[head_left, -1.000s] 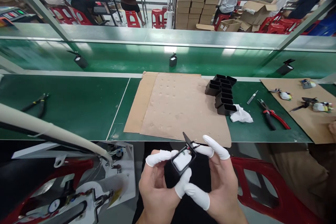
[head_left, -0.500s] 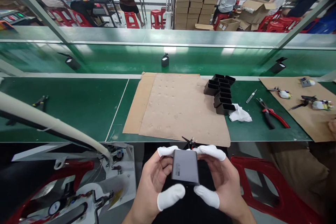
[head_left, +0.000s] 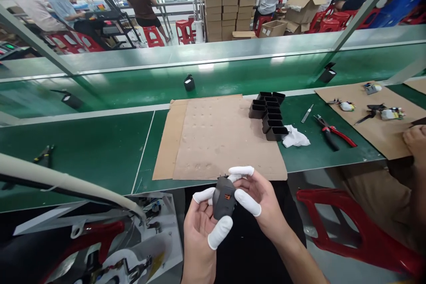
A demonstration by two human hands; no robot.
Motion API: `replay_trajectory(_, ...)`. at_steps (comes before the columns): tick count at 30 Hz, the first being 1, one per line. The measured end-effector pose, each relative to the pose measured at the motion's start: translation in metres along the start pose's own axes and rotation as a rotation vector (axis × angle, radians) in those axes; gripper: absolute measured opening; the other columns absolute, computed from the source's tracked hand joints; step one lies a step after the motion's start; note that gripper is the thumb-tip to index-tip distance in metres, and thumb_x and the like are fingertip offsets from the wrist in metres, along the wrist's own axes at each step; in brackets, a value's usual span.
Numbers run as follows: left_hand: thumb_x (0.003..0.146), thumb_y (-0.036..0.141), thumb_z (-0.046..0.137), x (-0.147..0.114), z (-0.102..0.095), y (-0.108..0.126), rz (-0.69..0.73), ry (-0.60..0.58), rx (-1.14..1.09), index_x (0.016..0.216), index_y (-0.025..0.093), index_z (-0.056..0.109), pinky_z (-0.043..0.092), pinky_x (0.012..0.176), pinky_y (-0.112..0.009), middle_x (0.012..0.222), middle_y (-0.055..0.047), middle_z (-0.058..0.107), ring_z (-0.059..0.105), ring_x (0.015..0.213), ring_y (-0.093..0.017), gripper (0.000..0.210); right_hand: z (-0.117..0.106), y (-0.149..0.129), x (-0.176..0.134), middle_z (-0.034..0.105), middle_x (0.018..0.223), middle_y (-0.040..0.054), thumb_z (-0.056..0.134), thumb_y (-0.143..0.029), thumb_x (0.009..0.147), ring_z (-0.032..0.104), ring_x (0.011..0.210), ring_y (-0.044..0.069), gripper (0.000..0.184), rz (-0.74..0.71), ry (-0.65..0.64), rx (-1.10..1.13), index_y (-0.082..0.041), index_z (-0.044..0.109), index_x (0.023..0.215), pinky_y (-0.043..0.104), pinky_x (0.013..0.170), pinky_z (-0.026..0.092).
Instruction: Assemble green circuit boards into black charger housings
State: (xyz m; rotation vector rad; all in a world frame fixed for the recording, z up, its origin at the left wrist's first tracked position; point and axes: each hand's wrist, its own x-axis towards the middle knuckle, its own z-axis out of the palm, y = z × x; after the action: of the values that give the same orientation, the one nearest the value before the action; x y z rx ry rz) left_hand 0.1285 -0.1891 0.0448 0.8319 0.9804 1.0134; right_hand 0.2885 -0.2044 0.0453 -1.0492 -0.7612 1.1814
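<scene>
Between my two hands, just off the near edge of the table, is a small dark plastic device housing (head_left: 223, 199) with an orange-and-black detail on the face turned to me. My left hand (head_left: 207, 219) grips its left and lower side, thumb in front and fingers behind. On its upper right, my right hand (head_left: 254, 197) holds it between thumb and fingers. White finger cots cover several fingertips of both hands. Beyond lies a brown cardboard sheet (head_left: 219, 142). At its right edge stand several open black plastic cases (head_left: 273, 117).
Right of the cases lie a white cloth (head_left: 295, 136), tweezers (head_left: 307, 113) and red-handled pliers (head_left: 334, 132). Another cardboard sheet (head_left: 366, 128) carries wired parts, with a co-worker's hand (head_left: 416, 140) beside it. A pale hose (head_left: 73, 182) crosses the left. Black units (head_left: 189, 83) move or stand on the green belt.
The housing has been turned from its flat grey side to the face with the orange detail. My right hand has shifted to its upper right. The view has tilted and swung right.
</scene>
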Motion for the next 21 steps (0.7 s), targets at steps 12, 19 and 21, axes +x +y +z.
replay_trajectory(12,0.088,0.058,0.084,0.000,0.012,0.005,-0.022,-0.025,-0.121,0.114,0.022,0.068,0.067,0.090,-0.042,0.115,-0.010,0.076,0.077,0.093,-0.025,0.047,0.002,0.004,0.008,0.073,0.107,0.0039,0.083,-0.038,0.095,0.073,0.094,0.019,0.032,-0.020,-0.029,0.077,-0.028,0.073,0.124,0.034,0.090,0.064)
replay_trajectory(19,0.084,0.043,0.092,0.029,0.007,0.018,0.018,0.002,-0.042,0.125,0.025,0.065,0.064,0.100,-0.039,0.124,-0.009,0.075,0.075,0.115,-0.027,0.053,0.000,0.002,0.030,0.073,0.128,0.0098,0.075,-0.042,0.099,0.070,0.119,0.028,0.035,-0.205,-0.138,-0.081,-0.027,0.069,0.130,0.049,0.110,0.056)
replay_trajectory(21,0.073,0.035,0.099,0.042,-0.001,0.012,0.246,0.119,0.126,0.124,0.024,0.064,0.064,0.100,-0.037,0.123,-0.009,0.075,0.076,0.116,-0.027,0.062,0.005,0.002,0.033,0.071,0.135,0.0099,0.079,-0.039,0.095,0.068,0.126,0.030,0.044,-0.241,-0.112,-0.203,-0.029,0.065,0.136,0.051,0.115,0.052)
